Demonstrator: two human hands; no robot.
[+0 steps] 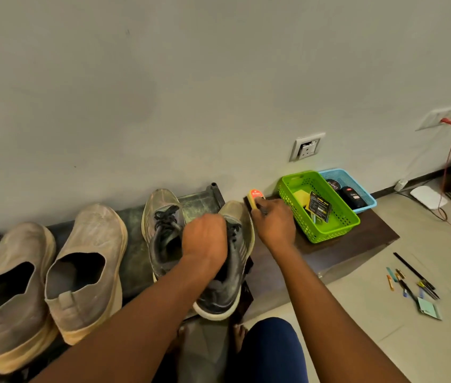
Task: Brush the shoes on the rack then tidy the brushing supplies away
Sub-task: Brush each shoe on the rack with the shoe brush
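Two dusty beige slip-on shoes [80,266] stand at the left of the dark shoe rack [133,258]. A grey laced sneaker [160,230] sits beside them. My left hand [205,239] grips the second grey sneaker [232,272] over its laces and holds it tilted at the rack's right end. My right hand [274,225] holds a yellow shoe brush [254,199] with dark bristles against that sneaker's toe. A green basket [337,228] holding a yellow sponge and a dark packet, and a blue basket [368,197] with polish tins, stand on a low brown board [357,244].
The wall runs right behind the rack, with a socket [307,147] above the baskets. An orange cable [448,172] hangs from a second socket down onto the tiled floor. Pens and small tools [415,286] lie scattered on the tiles at the right. My knee [271,352] is below.
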